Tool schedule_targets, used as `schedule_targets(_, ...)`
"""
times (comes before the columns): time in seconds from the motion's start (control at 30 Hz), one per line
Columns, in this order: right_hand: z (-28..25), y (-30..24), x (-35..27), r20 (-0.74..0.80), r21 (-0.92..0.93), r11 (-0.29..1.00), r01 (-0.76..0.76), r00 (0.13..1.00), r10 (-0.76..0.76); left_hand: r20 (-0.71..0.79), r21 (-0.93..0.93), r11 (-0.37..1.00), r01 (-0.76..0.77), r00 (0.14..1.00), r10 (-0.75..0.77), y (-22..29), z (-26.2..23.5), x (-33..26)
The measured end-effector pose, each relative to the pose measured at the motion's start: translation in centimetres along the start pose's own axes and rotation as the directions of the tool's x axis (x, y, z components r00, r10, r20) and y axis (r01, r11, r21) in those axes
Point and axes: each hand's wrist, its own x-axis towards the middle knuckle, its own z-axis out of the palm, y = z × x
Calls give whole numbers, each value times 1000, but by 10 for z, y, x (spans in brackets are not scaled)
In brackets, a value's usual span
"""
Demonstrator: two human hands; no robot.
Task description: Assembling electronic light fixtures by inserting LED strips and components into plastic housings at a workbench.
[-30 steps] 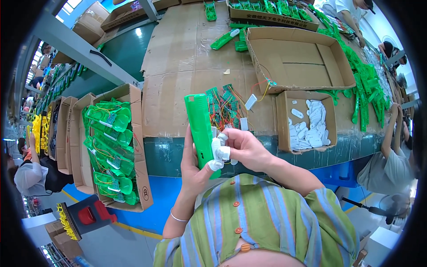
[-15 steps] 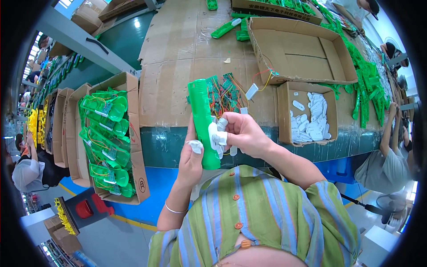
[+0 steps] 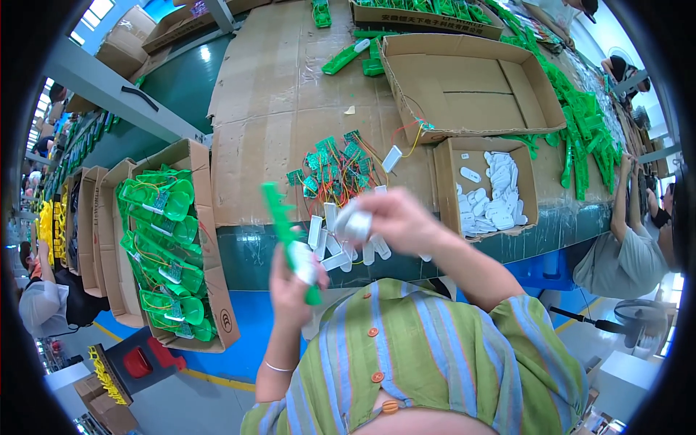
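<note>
A long green plastic housing (image 3: 278, 206) stands nearly upright, edge-on to me, in my left hand (image 3: 290, 283), whose fingers are closed round its lower part. White wrapping covers that thumb. My right hand (image 3: 402, 221) is apart from the housing, right of it, over the table's front edge. Its fingertips carry white wrapping and are smeared by motion, so I cannot make out whether they hold anything. Just beyond both hands lies a heap of green circuit boards (image 3: 337, 167) with red and yellow wires. White oblong modules (image 3: 315, 232) on those wires fan out toward me, partly behind my right hand.
At left, a carton (image 3: 221, 290) holds green housings with boards and wires. On the right stand a small carton (image 3: 448, 196) of white oval covers and a larger shallow carton (image 3: 471, 116). Green strips (image 3: 580, 138) are piled beyond them. Other people work at both sides.
My right hand has come away from the housing and is moving. My left hand has shifted left and down, turning the housing from broadside to edge-on. The white modules are now in sight.
</note>
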Motion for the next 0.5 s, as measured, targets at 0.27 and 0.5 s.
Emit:
schedule_targets(0.27, -28, 3, 51, -261, -863, 504, -31, 883, -391, -210, 209, 938, -278, 924, 320, 22, -5, 33)
schedule_targets(0.5, -24, -8, 60, -142, -753, 620, 220, 866, -480, -246, 256, 919, -299, 900, 361, 31, -13, 30)
